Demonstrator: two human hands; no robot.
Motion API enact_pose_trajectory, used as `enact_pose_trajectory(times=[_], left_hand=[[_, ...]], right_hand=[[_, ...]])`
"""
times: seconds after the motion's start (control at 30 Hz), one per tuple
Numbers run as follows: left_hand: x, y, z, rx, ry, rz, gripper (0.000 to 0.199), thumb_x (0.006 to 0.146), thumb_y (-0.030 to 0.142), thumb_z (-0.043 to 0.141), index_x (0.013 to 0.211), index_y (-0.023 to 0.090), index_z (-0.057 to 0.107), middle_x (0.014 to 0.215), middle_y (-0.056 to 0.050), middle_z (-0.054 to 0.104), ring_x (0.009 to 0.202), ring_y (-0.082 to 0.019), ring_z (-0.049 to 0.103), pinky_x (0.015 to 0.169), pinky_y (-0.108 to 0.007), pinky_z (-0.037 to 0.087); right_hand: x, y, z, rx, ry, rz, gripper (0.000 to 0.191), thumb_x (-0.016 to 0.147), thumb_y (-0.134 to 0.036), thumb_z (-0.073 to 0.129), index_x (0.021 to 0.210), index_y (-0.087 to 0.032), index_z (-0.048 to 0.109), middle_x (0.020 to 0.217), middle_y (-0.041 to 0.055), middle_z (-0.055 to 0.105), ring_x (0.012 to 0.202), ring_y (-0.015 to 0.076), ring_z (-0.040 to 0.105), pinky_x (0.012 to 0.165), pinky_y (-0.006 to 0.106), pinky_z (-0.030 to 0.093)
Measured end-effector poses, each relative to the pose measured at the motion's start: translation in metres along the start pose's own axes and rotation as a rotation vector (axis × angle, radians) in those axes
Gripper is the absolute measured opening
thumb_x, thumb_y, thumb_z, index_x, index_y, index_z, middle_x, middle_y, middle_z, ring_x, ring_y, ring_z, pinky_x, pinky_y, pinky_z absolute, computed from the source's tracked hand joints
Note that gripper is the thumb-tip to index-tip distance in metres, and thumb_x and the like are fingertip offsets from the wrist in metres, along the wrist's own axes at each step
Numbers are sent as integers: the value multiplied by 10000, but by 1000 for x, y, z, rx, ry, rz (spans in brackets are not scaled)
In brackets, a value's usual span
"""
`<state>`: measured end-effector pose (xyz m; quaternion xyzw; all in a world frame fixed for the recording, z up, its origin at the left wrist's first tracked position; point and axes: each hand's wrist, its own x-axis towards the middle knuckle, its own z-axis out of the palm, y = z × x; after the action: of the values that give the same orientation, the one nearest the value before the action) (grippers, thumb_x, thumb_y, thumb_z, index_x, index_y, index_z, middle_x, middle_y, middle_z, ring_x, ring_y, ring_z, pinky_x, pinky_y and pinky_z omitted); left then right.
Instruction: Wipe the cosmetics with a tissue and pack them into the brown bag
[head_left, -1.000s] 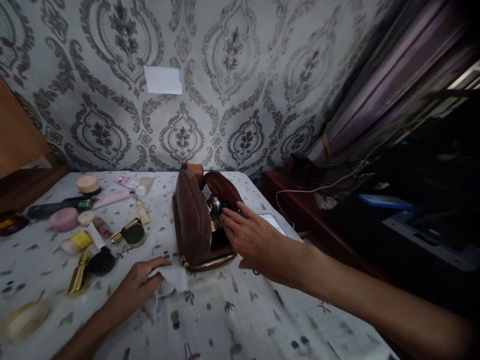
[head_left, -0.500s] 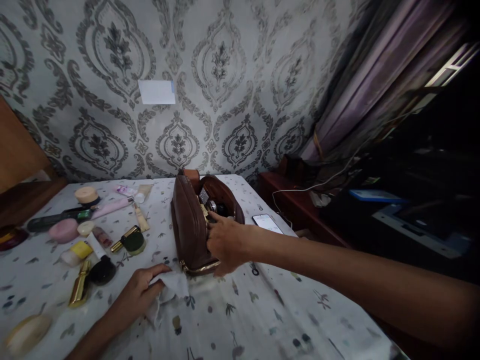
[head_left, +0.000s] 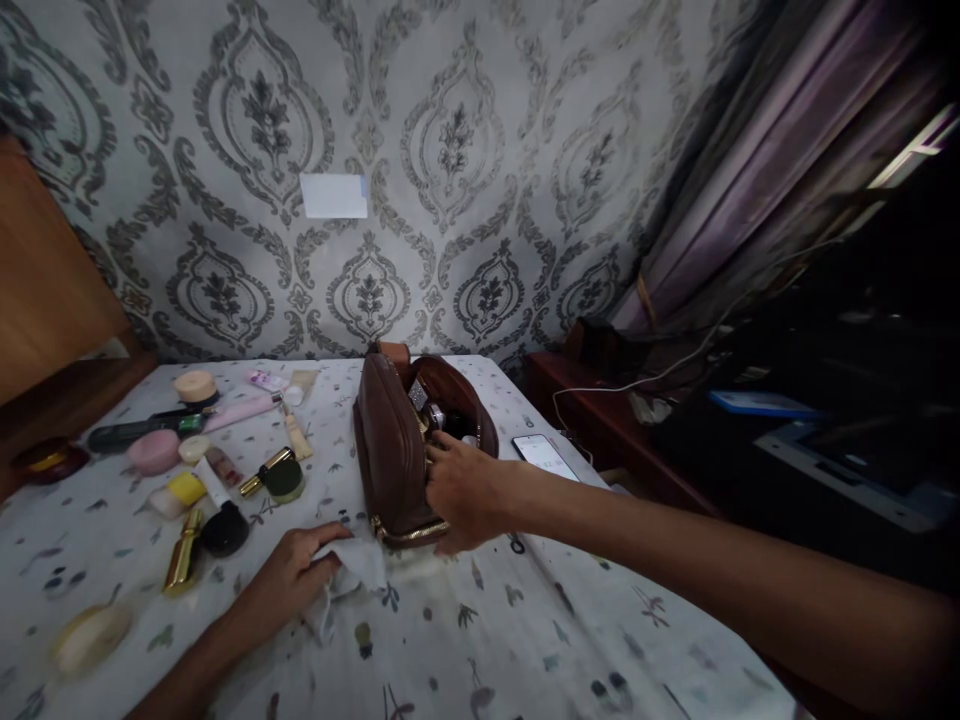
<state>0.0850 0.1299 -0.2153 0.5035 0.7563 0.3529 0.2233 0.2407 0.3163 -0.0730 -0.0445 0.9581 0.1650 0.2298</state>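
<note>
Your R hand (head_left: 463, 493) is nearer, at the mouth of the brown bag (head_left: 390, 450), bag's bulk L of those curled fingers; grip hidden, can't tell. Bag's on the cloth (head_left: 525, 640), long axis pointing away from you. L hand (head_left: 296, 572) pinches white tissue (head_left: 365, 563) by bag's near L corner.

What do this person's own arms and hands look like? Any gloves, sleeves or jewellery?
Both the left hand and the right hand are ungloved. The left forearm and right forearm show no sleeve, watch or bracelet. Whether any ring is worn is too unclear to tell.
</note>
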Motion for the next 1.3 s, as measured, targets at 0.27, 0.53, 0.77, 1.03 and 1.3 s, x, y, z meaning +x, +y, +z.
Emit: enact_pose_trajectory(times=[0.27, 0.53, 0.77, 1.03, 1.3], left_hand=[[3, 9, -1, -77, -51, 49, 357, 790, 279, 483, 1020, 174, 734, 999, -37, 763, 956, -229, 671, 879, -299, 500], [5, 14, -10, -165, 5, 171, 263, 845, 208, 505, 1012, 154, 701, 967, -49, 736, 907, -195, 654, 810, -263, 483], [2, 5, -14, -136, 52, 200, 239, 870, 237, 500, 987, 153, 690, 939, -43, 723, 865, -183, 652, 791, -251, 482], [-2, 4, -18, -57, 114, 176, 257, 854, 246, 454, 939, 164, 682, 861, -37, 720, 844, -197, 643, 805, -277, 476], [3, 4, -34, 18, 219, 108, 333, 859, 396, 425, 925, 178, 667, 863, -33, 722, 822, -212, 646, 767, -280, 484]], right_hand=[[-3, 12, 17, 117, 200, -53, 469, 717, -540, 739, 875, -100, 771, 947, 188, 738, 1103, 353, 604, 1048, 529, 346], [-24, 1, 49, 118, 587, -12, 293, 842, -398, 644, 1020, -171, 696, 1083, 147, 704, 1114, 317, 620, 1014, 536, 405], [-45, -39, 64, 24, 799, 59, 428, 931, -456, 489, 1196, -152, 634, 1051, 180, 725, 983, 338, 660, 941, 559, 420], [-33, -110, 13, 496, 634, 12, 136, 899, -295, 616, 978, -205, 681, 896, 69, 737, 815, 242, 688, 748, 361, 513], [45, -135, 31, 614, 529, -163, 167, 921, -314, 584, 863, -174, 655, 824, 33, 716, 818, 189, 665, 766, 282, 480]])
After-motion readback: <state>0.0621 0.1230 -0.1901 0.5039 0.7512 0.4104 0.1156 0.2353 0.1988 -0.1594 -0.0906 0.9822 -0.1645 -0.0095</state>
